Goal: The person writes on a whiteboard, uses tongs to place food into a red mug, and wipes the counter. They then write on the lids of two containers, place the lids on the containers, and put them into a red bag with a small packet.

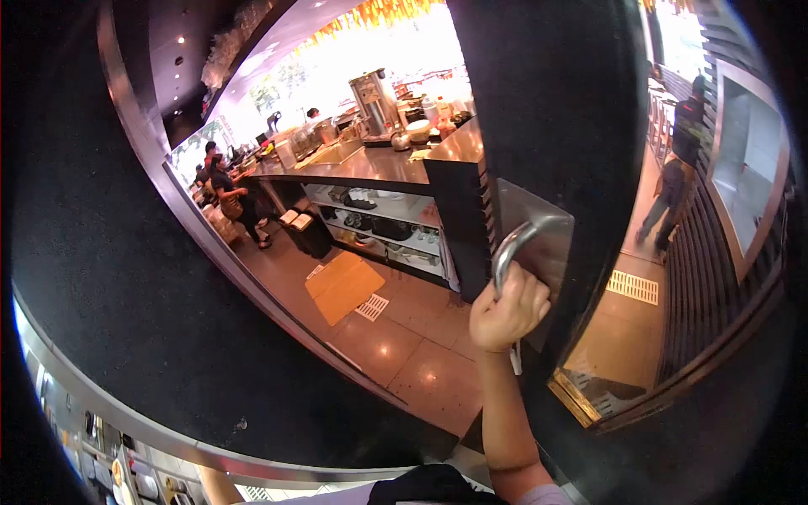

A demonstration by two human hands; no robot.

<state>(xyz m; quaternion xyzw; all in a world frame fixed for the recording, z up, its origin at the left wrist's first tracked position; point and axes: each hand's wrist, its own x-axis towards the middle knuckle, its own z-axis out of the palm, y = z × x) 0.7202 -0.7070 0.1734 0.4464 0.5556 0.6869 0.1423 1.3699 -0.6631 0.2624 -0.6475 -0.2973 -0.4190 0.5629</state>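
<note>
My right hand [510, 313] is closed around a curved metal door handle [520, 242], with the arm stretched forward. The handle sits on a metal plate [551, 261] fixed to a dark door [560, 93]. A narrow glass pane [652, 353] is set in the door, right of the handle. Of my left arm [219, 486], only a small piece shows at the lower edge; the left hand itself is out of view.
Through the opening are a counter [379, 164] with kitchenware, shelves [387, 223], and cardboard [345, 288] on the floor beside a drain grate [372, 307]. One person [229, 189] stands far left; another [677, 160] appears through the pane. A dark panel [126, 278] fills the left.
</note>
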